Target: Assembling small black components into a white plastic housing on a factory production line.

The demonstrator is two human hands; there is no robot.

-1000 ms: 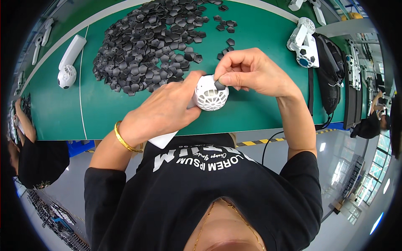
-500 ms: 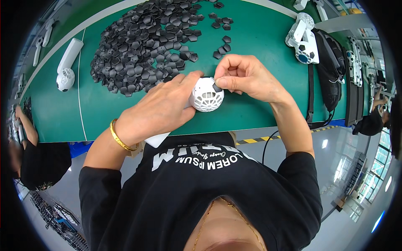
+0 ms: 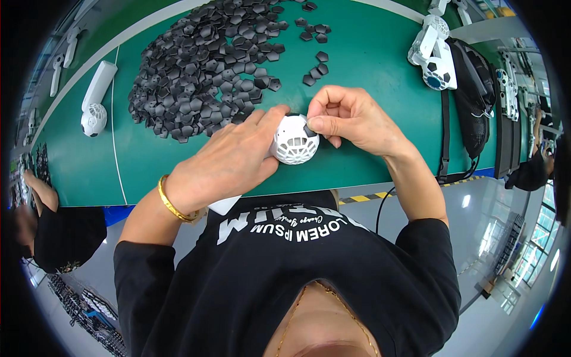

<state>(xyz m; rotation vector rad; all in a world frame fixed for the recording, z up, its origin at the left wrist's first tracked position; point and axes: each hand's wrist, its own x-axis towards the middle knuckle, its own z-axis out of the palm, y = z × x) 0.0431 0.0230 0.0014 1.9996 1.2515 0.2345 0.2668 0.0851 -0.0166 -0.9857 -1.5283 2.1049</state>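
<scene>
My left hand [image 3: 229, 156] is wrapped round a white plastic part whose rounded, openwork ball end [image 3: 295, 150] faces up past my fingertips. The part's white arm [image 3: 225, 206] sticks out below my wrist, its middle hidden under my palm. At the ball's upper right sits a black pentagon piece [image 3: 310, 130], pinched by the thumb and forefinger of my right hand [image 3: 352, 119] and touching the ball. Another dark patch shows on top of the ball beside my left fingers. Beyond my hands lies a big heap of black pentagon pieces [image 3: 196, 77].
A similar white part [image 3: 99, 86] lies on the green table [image 3: 369, 65] at left. Several loose pentagons [image 3: 315, 74] lie right of the heap. At far right are white ball-ended parts [image 3: 437, 65] and a black bag [image 3: 473, 101]. Another person [image 3: 62, 232] works at far left.
Both hands and the ball sit slightly lower in the picture, along with a small shift of the whole view. The pinch on the black pentagon piece continues against the ball.
</scene>
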